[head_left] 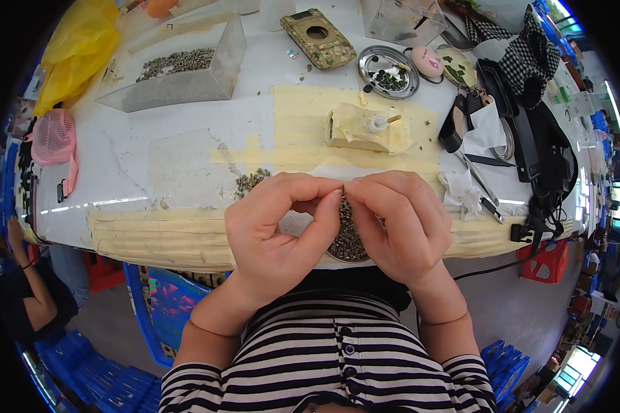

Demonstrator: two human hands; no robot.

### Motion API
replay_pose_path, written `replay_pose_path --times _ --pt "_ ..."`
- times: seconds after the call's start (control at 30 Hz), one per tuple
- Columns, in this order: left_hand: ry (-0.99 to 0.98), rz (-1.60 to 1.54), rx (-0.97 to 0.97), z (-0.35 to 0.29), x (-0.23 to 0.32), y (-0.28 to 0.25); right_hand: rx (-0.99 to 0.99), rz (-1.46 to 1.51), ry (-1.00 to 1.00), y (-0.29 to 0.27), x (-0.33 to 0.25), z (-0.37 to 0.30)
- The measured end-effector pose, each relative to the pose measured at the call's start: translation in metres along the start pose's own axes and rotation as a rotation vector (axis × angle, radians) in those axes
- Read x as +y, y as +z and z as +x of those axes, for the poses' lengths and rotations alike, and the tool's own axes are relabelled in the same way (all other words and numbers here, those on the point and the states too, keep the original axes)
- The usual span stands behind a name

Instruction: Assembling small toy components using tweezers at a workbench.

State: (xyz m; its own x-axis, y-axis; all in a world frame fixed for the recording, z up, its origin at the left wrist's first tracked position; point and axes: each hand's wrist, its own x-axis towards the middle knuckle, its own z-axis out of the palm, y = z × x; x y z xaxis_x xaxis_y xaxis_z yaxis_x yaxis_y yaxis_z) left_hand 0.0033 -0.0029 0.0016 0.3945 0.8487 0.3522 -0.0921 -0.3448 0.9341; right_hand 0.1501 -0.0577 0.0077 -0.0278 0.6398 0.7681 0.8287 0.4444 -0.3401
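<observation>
The table carries a clear box toward its far left. Over the table's near edge, the left hand and right hand meet, each grip pinched at the fingertips; what they clasp, I cannot tell. The heap of small metallic parts lies at that edge, beneath both grips.
</observation>
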Motion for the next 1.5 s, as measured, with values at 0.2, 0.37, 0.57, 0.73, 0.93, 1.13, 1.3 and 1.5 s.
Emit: replay_pose_path --times 0.2,0.37,0.57,0.73,0.93,1.13,1.3,1.5 --pt "-0.119 -0.088 -0.051 -0.001 0.0 -0.002 -0.046 0.005 -0.003 -0.003 0.001 0.002" --pt "-0.217 -0.204 -0.075 -0.002 0.001 -0.005 -0.042 0.027 0.017 -0.001 -0.001 0.004" --pt "-0.235 -0.24 -0.076 -0.003 0.001 -0.006 -0.022 0.063 0.104 0.0 -0.004 0.003" --pt "-0.123 -0.162 -0.064 -0.001 -0.001 -0.003 -0.006 0.076 0.147 -0.001 -0.004 0.002" --pt "-0.219 -0.244 -0.053 -0.003 -0.002 -0.005 -0.009 0.038 0.095 0.001 -0.005 0.003" --pt "-0.167 -0.195 -0.056 -0.002 0.0 -0.004 -0.005 -0.004 0.105 0.001 -0.007 0.003" --pt "-0.233 -0.243 -0.07 -0.002 -0.001 -0.005 -0.058 0.001 0.086 0.0 -0.007 0.003" --pt "-0.339 -0.321 -0.113 -0.002 -0.001 -0.008 -0.142 -0.013 0.038 -0.005 -0.006 0.005"
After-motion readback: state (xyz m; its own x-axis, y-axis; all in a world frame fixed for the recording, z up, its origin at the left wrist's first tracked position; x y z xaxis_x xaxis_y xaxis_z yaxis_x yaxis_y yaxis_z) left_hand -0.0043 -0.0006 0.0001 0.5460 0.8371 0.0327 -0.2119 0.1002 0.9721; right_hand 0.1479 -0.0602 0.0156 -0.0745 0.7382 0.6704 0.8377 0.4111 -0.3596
